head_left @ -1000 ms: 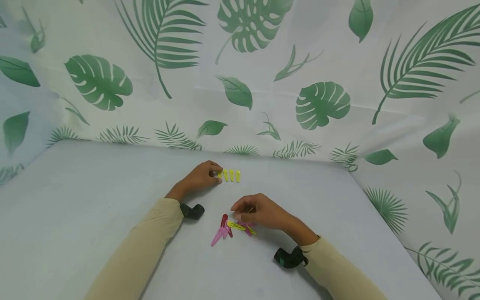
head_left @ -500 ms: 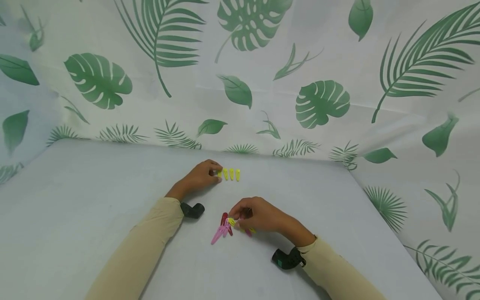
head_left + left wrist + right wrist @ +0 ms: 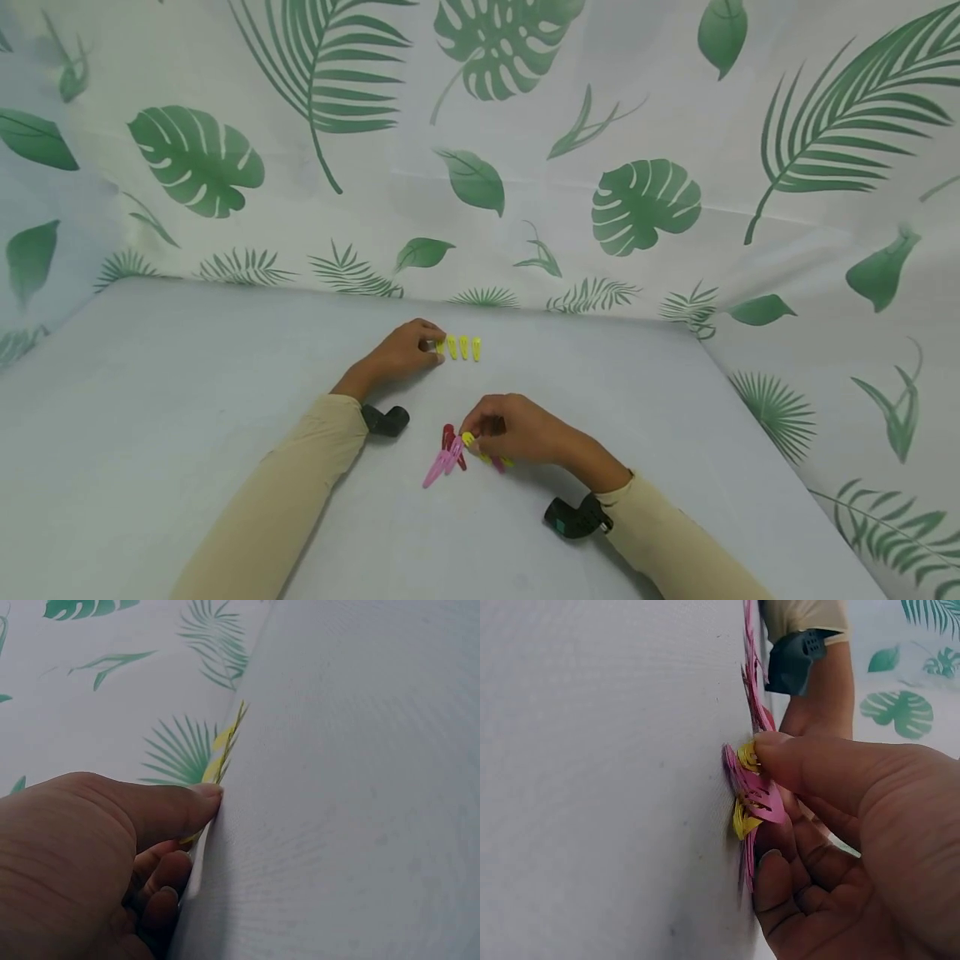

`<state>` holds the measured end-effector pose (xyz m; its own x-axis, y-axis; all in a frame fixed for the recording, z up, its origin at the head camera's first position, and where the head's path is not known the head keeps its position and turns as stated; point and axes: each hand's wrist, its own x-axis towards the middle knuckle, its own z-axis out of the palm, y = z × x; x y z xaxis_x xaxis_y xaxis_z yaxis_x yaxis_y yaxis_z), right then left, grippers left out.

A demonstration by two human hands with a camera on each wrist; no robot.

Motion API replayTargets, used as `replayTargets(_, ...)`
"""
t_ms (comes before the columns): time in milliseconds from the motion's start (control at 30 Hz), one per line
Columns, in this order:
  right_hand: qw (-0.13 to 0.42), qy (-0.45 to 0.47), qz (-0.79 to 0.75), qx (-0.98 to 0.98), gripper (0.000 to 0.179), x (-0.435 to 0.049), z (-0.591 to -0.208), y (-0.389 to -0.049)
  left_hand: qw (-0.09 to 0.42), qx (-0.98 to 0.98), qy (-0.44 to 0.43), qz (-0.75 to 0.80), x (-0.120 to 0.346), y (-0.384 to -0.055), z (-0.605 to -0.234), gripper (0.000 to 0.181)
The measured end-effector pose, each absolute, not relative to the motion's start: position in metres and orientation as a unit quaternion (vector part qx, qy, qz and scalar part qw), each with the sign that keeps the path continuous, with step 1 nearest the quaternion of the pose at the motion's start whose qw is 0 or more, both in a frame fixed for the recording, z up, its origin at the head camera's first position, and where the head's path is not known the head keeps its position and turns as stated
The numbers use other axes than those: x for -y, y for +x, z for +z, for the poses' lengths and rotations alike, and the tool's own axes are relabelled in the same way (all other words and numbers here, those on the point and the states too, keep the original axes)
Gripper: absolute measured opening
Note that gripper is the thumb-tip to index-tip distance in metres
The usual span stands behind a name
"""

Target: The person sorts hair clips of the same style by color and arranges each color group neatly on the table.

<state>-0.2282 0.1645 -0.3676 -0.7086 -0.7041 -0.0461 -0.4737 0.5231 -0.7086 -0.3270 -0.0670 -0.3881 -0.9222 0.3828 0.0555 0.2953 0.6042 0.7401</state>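
Observation:
Four-fingered contact aside, thumb and fingertips of my left hand (image 3: 397,352) pinch a yellow hair clip (image 3: 440,347) at the left end of a short row. The other yellow clips (image 3: 464,347) of that row stand side by side, upright to my view. Nearer to me, my right hand (image 3: 521,429) pinches another yellow hair clip (image 3: 748,756) at a loose pile. Pink clips (image 3: 435,471) and a red clip (image 3: 447,433) lie at the pile's left. Under the right fingers, a pink clip (image 3: 759,793) and a further yellow clip (image 3: 744,823) show, partly hidden from the head.
A white cloth-like tabletop (image 3: 187,433) spreads around both hands. Behind it rises a white sheet with green leaf prints (image 3: 525,225). Black wrist cameras (image 3: 577,517) sit below both hands, close over the table.
My right hand has come down and left onto the pile and taken a yellow hair clip between thumb and finger. The left hand stays at the row.

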Motion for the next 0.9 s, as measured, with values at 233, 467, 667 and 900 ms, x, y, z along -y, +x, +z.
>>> replayTargets(233, 0.187, -0.305, -0.39, -0.848, 0.011, -0.167, -0.373, -0.233, 0.059, -0.894, 0.185, 0.404, 0.067, -0.328, -0.39, 0.044)
replayTargets(467, 0.193, -0.275, -0.437, -0.835, 0.008, -0.172, -0.375, -0.239, 0.06, -0.892, 0.185, 0.407, 0.067, -0.327, -0.39, 0.045)
replayTargets(667, 0.192, -0.263, -0.457, -0.828, 0.009, -0.173, -0.376, -0.241, 0.057, -0.892, 0.19, 0.407, 0.068, -0.325, -0.39, 0.045)
replayTargets(900, 0.184, -0.246, -0.465, -0.83, 0.012, -0.174, -0.374, -0.243, 0.057, -0.892, 0.192, 0.405, 0.067, -0.326, -0.388, 0.045)
